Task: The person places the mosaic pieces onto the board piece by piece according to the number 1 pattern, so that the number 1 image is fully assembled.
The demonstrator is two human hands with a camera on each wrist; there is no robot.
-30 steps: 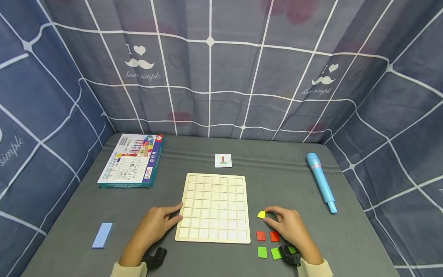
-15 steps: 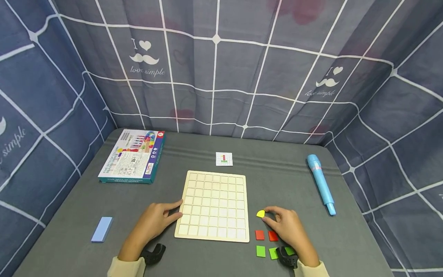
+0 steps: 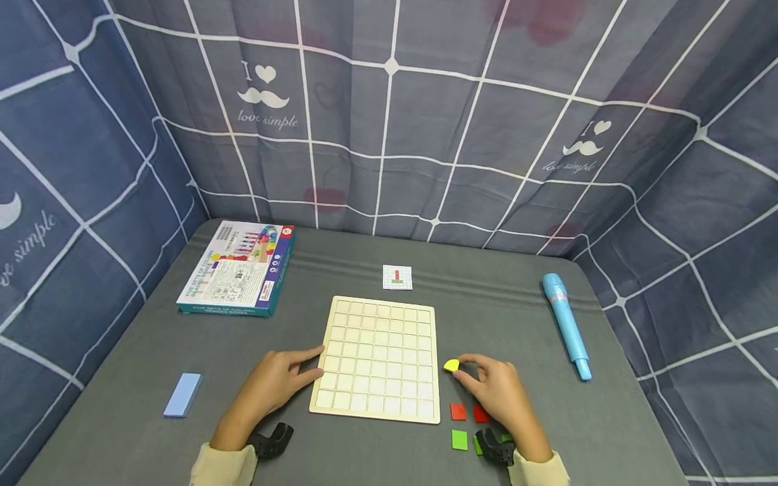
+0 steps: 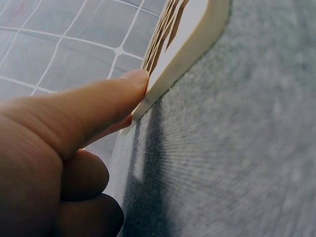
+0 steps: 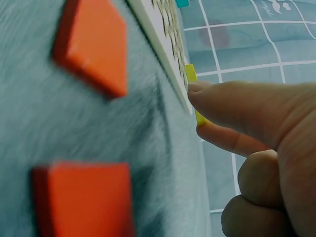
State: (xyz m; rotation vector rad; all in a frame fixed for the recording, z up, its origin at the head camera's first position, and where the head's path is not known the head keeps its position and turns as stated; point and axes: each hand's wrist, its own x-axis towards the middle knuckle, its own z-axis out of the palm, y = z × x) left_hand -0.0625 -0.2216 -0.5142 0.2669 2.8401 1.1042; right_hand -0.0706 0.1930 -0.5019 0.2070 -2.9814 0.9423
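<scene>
My right hand [image 3: 498, 388] pinches a small yellow tile [image 3: 451, 365] between thumb and index finger, just off the right edge of the pale wooden grid board [image 3: 377, 361]. In the right wrist view the yellow tile [image 5: 190, 72] shows edge-on, partly covered by the thumb. My left hand [image 3: 273, 381] touches the board's left edge with thumb and index fingertips set apart. The left wrist view shows the thumb [image 4: 106, 101] against the board's rim [image 4: 185, 61]. Red tiles [image 3: 458, 412] and green tiles [image 3: 459, 440] lie below the right hand, some partly hidden by the wrist.
A small white card [image 3: 398, 268] with a red and green grid pattern lies behind the board. A printed box [image 3: 240, 270] sits at the back left, a blue slab [image 3: 182, 395] at the left. On the right lies a light blue tube-shaped thing [image 3: 566, 324].
My right hand has moved slightly left with the yellow tile, closer to the board's right edge. The left hand stays at the board's left edge. The head view has shifted a little.
</scene>
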